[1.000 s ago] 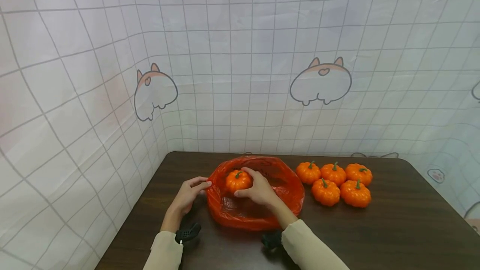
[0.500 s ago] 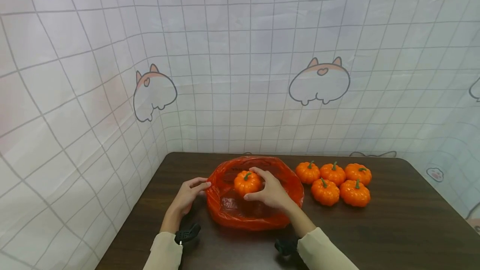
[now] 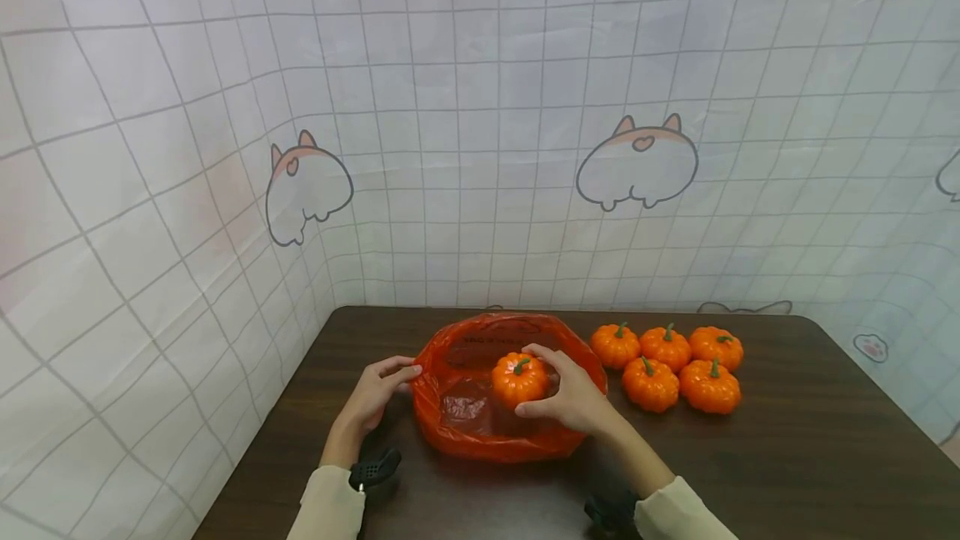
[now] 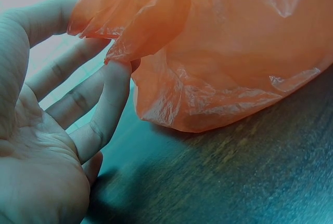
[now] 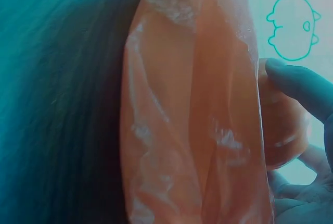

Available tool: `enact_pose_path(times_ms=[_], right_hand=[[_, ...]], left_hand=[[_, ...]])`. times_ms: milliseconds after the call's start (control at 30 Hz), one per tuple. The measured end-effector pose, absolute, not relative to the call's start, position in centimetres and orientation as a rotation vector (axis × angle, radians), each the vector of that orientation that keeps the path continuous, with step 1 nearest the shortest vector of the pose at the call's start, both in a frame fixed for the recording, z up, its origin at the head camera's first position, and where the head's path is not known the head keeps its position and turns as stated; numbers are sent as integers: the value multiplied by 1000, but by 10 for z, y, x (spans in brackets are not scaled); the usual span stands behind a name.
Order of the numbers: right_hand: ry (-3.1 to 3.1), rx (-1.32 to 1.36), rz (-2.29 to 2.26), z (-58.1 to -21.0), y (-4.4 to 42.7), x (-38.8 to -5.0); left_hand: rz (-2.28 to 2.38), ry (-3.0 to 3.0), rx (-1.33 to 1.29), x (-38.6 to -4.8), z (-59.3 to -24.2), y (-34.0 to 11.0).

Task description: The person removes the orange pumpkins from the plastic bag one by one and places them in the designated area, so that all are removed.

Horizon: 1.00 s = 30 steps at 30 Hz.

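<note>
A red plastic bag (image 3: pixel 468 415) stands wide open on the table with its rim spread in a rough ring. My left hand (image 3: pixel 377 390) pinches the rim at its left side; in the left wrist view, thumb and fingers (image 4: pixel 112 99) meet the gathered film (image 4: pixel 151 21). Over the bag's opening, right of its middle, my right hand (image 3: pixel 573 394) grips a small orange pumpkin (image 3: pixel 517 382) with a green stem. The right wrist view shows this pumpkin (image 5: pixel 281 125) partly hidden behind the bag's wall (image 5: pixel 171 104), fingers around it.
Several more small orange pumpkins (image 3: pixel 651 384) sit close together on the dark wooden table (image 3: pixel 810 432), just right of the bag. A white checked cloth (image 3: pixel 480 148) with cartoon animals hangs behind the table and along its left side.
My right hand has carried the pumpkin rightward and slightly nearer across the bag's opening. The left hand keeps its pinch on the rim, and the other pumpkins stay where they were.
</note>
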State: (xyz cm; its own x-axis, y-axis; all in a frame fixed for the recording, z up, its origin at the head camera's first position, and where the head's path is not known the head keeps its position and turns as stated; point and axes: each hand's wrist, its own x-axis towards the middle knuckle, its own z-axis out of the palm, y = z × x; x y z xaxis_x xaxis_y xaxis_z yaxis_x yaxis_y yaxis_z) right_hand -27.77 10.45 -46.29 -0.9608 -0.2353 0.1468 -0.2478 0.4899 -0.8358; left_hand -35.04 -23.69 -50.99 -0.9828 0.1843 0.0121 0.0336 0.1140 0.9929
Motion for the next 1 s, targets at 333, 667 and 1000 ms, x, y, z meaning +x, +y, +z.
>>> enact_pose_path(times_ms=[333,667,1000], right_hand=[[-2724,453,1471,-461,123,-259],[-2734,439,1469,-453,150,-236],[-2712,408,1528,-451,180,-214]], left_hand=[[2001,2261,228,-350,-512,-240],[2007,2240,264,-350,-514,-243],[1998,2237,274,-350,-513,-243]])
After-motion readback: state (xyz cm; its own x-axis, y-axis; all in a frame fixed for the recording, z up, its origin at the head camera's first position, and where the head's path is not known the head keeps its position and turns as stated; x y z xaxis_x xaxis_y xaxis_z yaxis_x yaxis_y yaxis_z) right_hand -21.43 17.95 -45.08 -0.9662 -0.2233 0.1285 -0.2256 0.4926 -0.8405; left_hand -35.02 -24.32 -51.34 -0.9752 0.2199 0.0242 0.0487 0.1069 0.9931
